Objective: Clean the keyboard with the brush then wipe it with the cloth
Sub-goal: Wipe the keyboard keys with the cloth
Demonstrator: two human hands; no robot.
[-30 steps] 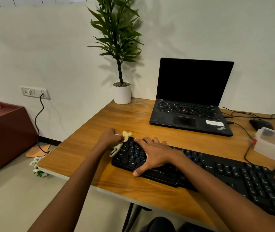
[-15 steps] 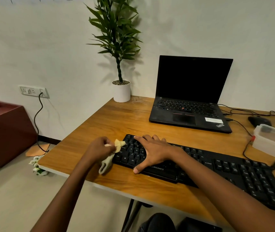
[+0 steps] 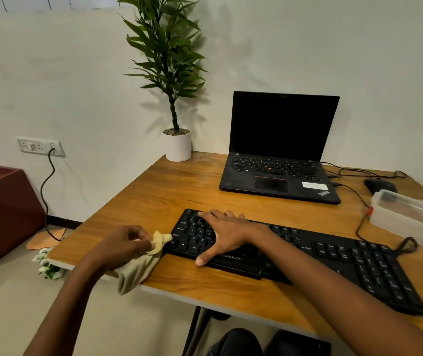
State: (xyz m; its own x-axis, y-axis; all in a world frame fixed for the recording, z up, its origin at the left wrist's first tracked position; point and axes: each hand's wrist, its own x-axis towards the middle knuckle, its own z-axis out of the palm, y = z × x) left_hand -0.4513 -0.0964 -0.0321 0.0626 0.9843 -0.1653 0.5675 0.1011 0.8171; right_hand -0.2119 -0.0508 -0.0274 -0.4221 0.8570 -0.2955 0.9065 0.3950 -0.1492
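Observation:
A long black keyboard (image 3: pixel 339 263) lies across the front of the wooden desk (image 3: pixel 169 191). My right hand (image 3: pixel 227 233) rests flat on its left part, fingers spread over the keys and thumb at the front edge. My left hand (image 3: pixel 123 246) grips a pale yellow cloth (image 3: pixel 141 265) just off the keyboard's left end; a bunched tip of the cloth touches that end and the rest hangs down over the desk's front edge. No brush is in view.
An open black laptop (image 3: pixel 279 160) stands behind the keyboard, a potted plant (image 3: pixel 177 140) at the back left. A clear plastic box (image 3: pixel 411 219), a black mouse (image 3: pixel 380 185) and cables (image 3: pixel 359 214) lie at the right. A dark red cabinet (image 3: pixel 2 211) stands left of the desk.
My left hand has drawn the cloth leftward and toward me, off the keyboard's top left corner to its left end. My right hand has stayed flat on the keys.

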